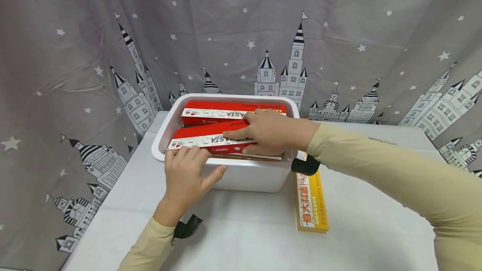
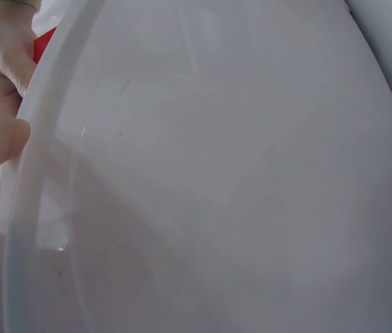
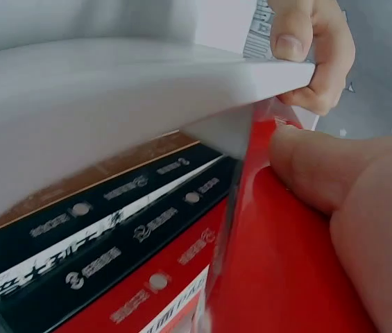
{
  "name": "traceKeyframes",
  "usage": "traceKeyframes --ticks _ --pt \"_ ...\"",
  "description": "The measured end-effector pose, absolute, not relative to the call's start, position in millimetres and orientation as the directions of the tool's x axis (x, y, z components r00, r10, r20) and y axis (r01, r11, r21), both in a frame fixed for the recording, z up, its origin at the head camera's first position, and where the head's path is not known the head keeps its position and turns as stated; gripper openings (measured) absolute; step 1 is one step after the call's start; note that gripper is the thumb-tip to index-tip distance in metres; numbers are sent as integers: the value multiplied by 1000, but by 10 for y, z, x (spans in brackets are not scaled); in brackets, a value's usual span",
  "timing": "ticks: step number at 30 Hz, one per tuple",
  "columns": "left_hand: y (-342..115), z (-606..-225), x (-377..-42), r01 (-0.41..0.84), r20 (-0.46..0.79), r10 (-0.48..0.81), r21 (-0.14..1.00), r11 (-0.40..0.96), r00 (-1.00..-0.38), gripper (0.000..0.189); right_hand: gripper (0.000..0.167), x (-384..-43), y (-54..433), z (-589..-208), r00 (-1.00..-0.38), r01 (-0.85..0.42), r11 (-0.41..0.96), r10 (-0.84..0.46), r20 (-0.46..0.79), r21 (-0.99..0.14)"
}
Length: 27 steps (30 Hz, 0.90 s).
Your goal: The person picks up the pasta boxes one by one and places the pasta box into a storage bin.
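A white plastic bin [image 1: 244, 179] contains several pasta boxes. My right hand [image 1: 269, 131] reaches over the bin and grips the front red pasta box [image 1: 199, 137], which lies slightly askew near the top. In the right wrist view, my thumb [image 3: 313, 163] presses on its red face. Behind it sits another red pasta box [image 1: 216, 114]. My left hand [image 1: 186, 175] holds the bin's near rim at the left, fingers curled over it and the thumb outside. Dark boxes [image 3: 147, 187] and a brown box [image 3: 119, 170] show lower in the bin.
A yellow chicken curry pasta box [image 1: 312, 204] lies on the white table [image 1: 361, 221], right of the bin and beneath the right forearm. A grey curtain [image 1: 226, 32] printed with castles and stars hangs behind the bin.
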<state>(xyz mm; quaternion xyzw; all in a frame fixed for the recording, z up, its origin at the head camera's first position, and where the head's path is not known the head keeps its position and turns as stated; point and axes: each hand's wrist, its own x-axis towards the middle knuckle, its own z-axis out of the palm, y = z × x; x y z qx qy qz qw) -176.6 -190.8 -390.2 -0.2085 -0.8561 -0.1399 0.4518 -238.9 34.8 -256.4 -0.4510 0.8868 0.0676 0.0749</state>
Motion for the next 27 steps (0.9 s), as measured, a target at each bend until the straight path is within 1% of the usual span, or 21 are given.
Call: traceKeyframes --ticks 8,12,15,22,27 --pt "-1919 -3904 -1764 484 828 235 50 874 -510 67 62 -2449 220 -2593 -592 -802 593 -769 -241 74" --pt "-1910 -3901 -1757 492 825 234 60 869 -514 67 60 -2471 179 -2650 -575 -812 581 -774 -266 64" --pt "-1902 -3910 -1759 496 826 230 68 865 -515 66 60 -2486 143 -2701 -576 -809 584 -767 -283 62" --pt "-1908 -3914 -1768 485 825 231 59 873 -515 66 57 -2523 57 -2782 -557 -827 551 -777 -293 110" --pt "-1907 -3912 -1772 486 829 225 63 872 -512 66 55 -2526 3 -2811 -564 -819 565 -760 -323 101"
